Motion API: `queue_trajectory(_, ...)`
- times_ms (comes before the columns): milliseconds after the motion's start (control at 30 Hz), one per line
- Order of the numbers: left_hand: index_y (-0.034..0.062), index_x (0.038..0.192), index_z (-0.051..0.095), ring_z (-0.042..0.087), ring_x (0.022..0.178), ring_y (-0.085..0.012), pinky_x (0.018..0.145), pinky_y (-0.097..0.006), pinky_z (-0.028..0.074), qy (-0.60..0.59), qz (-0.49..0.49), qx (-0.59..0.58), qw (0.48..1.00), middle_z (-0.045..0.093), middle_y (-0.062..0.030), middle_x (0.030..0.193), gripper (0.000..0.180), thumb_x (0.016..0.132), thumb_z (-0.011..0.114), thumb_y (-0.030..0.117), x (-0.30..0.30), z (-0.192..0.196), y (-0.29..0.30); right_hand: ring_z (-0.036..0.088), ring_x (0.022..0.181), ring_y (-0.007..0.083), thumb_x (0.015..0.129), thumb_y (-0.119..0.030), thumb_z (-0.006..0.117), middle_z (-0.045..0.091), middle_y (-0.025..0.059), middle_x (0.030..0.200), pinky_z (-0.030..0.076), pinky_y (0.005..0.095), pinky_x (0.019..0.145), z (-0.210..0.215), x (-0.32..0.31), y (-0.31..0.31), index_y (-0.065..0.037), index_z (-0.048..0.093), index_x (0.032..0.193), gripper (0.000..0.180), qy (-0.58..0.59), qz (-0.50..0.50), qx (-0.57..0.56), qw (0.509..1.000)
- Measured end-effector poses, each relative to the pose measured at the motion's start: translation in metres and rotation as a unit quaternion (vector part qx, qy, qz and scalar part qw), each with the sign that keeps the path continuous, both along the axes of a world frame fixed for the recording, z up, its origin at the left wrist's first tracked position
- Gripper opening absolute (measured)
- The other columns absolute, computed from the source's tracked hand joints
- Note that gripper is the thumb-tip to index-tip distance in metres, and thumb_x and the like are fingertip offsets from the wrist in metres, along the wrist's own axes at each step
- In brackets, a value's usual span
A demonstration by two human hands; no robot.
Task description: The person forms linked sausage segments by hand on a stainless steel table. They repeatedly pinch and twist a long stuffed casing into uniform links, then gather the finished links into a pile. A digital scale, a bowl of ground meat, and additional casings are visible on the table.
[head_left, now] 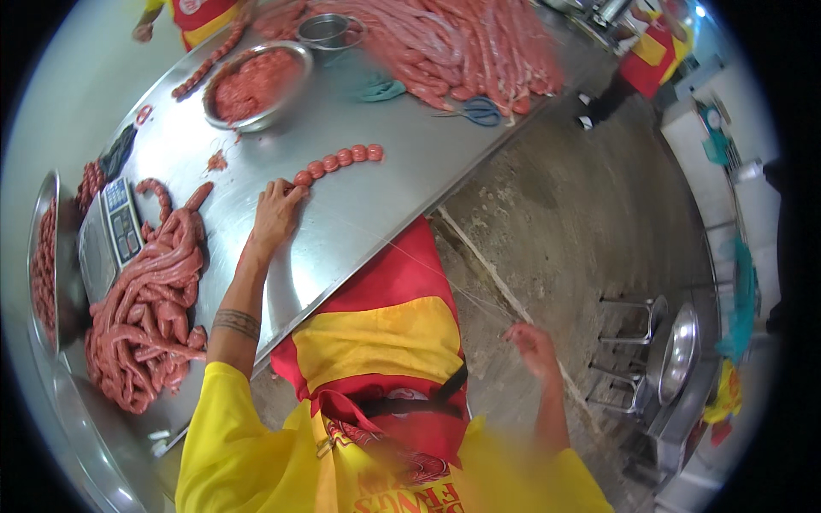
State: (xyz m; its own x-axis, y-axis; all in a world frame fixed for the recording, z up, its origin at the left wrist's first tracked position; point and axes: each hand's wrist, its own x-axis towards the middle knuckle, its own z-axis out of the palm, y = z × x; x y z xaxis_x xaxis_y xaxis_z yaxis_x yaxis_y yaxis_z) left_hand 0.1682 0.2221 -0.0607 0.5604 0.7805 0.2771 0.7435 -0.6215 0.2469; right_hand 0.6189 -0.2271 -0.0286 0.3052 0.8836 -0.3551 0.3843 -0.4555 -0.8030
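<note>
My left hand (pixel 279 210) is on the steel table, its fingers closed round the near end of a short chain of small tied sausages (pixel 345 157). The chain curves away to the right across the metal. Out to the right, past the table edge, I hold my right hand (pixel 533 346) over the floor with its fingers pinched together. A thin pale string (pixel 395 256) runs from near the sausages toward that hand. Left of my forearm lies a heap of long filled sausage casing (pixel 152 316), not tied into links at most places.
A steel bowl of minced meat (pixel 256 88), a strainer (pixel 328 32), blue scissors (pixel 479 112) and a large pile of filled casings (pixel 462 43) lie farther back. A scale (pixel 122 221) and a sausage-filled tray (pixel 53 256) are left. Stools (pixel 629 321) stand right; other people work beyond.
</note>
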Motion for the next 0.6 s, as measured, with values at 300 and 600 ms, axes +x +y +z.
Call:
queue_trajectory(300,0.0174,0.112,0.069,0.058,0.113,-0.0334,0.095,-0.045,0.047,-0.031,0.011,-0.037,0.999,0.061,-0.0121,0.116,0.026,0.091,0.059,0.005,-0.004,0.007,0.005,0.067,0.096,0.0174,0.104,-0.02,0.069,0.069,0.0024,0.105,0.054,0.0355,0.09,-0.058,0.108,-0.07,-0.004,0.069,0.121,0.024,0.088,-0.04,-0.07,0.993)
queue_trajectory(600,0.0167,0.127,0.062,0.057,0.116,-0.0351,0.098,-0.051,0.046,0.077,0.02,-0.057,0.995,0.059,-0.0138,0.124,0.031,0.096,0.064,0.014,0.0,0.015,0.001,0.061,0.082,0.0215,0.104,0.008,0.045,0.059,0.0292,0.139,0.049,0.021,0.06,0.009,0.203,0.143,-0.027,0.028,0.168,0.074,0.469,-0.316,0.399,0.722)
